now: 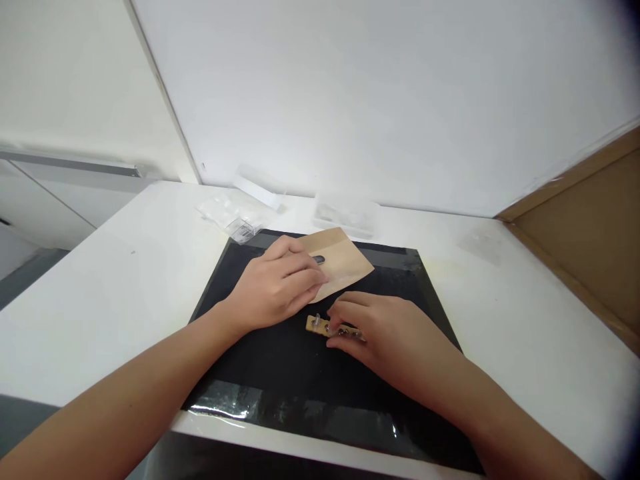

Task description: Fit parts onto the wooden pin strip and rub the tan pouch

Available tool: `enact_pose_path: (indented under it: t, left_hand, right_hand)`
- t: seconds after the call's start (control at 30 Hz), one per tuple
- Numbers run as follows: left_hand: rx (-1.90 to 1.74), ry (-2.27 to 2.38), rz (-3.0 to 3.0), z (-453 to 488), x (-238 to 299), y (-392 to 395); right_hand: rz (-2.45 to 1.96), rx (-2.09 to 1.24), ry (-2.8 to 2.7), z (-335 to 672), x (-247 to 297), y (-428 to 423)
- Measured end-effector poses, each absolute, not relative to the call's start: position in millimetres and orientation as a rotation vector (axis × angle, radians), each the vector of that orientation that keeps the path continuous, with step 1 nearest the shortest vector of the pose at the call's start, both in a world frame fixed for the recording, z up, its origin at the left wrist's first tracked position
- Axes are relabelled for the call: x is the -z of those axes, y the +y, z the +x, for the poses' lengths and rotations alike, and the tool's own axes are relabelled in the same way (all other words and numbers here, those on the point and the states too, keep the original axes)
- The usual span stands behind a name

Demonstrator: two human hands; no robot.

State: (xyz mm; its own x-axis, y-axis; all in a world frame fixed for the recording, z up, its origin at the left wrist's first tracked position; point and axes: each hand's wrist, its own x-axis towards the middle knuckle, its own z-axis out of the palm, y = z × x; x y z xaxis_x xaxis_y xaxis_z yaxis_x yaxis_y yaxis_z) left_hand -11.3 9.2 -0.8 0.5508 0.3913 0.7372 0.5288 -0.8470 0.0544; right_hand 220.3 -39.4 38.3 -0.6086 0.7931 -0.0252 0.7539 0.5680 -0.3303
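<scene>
My left hand (280, 283) lies over the left part of a flat brown paper piece (347, 257), its fingers bent and pressed together on it. A dark oval mark or opening (319, 259) shows on the paper beside my knuckles. Lower and to the right, my right hand (373, 327) is closed in a pinch around a narrow tan strip (311, 325). Small dark and clear pieces sit along that strip; what exactly they are is too small to tell. My right fingers cover its right portion. Both things are over a black mat (280, 367).
Behind the mat lie a crumpled clear plastic bag (230, 208), a white box-like piece (257, 191) and a translucent tray (345, 213) with small items. Another clear plastic piece (480, 243) is at the right. White panels rise behind the white table (125, 287).
</scene>
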Motion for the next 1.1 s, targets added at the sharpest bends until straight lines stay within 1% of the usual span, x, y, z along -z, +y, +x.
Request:
enact_pose_path:
  t: [0.63,0.9,1.1]
  left_hand:
    - [1.176,-0.766,-2.614,-11.2,0.9,9.5]
    - [1.148,-0.773,-2.650,-12.2,-0.2,8.9]
    - [1.213,-0.713,-2.630,-12.4,1.3,11.4]
  right_hand:
    - [-1.294,-0.735,-2.550,223.2,-31.7,-33.4]
    - [-1.325,-0.732,-2.528,221.1,-32.0,-31.2]
    - [-1.349,-0.732,-2.535,220.5,-35.5,-31.6]
